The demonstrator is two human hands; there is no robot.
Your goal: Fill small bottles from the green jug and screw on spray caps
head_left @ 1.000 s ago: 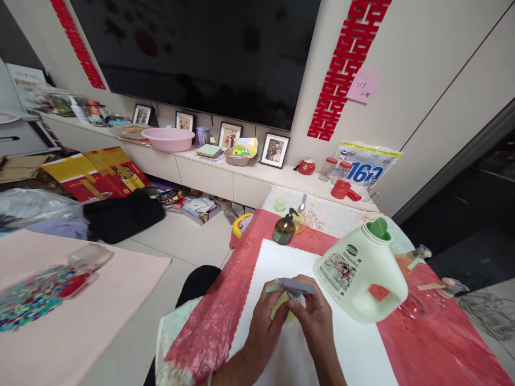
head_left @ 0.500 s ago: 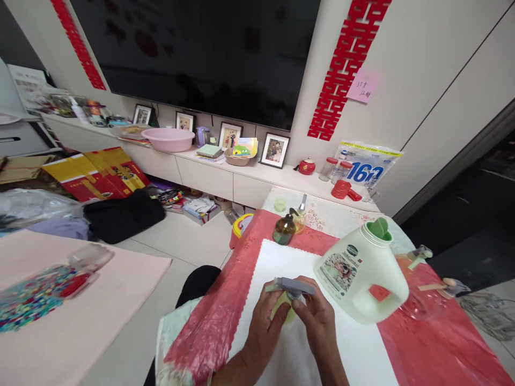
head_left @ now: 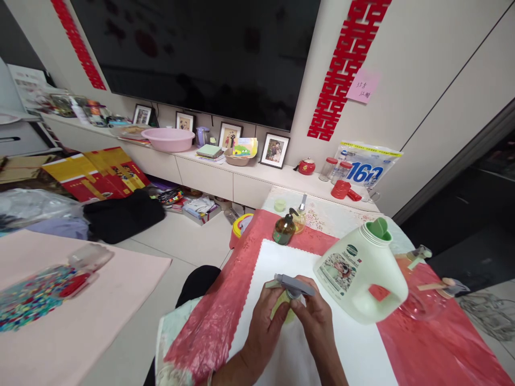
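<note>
Low over the white mat, both hands hold a small spray bottle (head_left: 295, 286) with a grey head and a yellowish-green body. My left hand (head_left: 261, 324) wraps the body from the left, its thumb near the neck. From the right, my right hand (head_left: 317, 321) closes around it, thumb and fingers at the neck below the grey head. Most of the body is hidden behind the fingers. Just right of my right hand stands a large pale green detergent jug (head_left: 364, 273), a darker green cap or cup in its mouth. A brown pump bottle (head_left: 284, 230) is beyond the hands.
The white mat (head_left: 277, 257) lies on a red cloth (head_left: 209, 321). Clear bottles with spray heads (head_left: 428, 303) lie at the right, behind the jug. A small pale green cup (head_left: 280, 205) is at the back. Colourful beads (head_left: 36, 297) cover part of a pink surface at left.
The spray bottle's grey head has turned and tilted very slightly between my hands. Both hands keep their grip in almost the same place; everything around them is unchanged.
</note>
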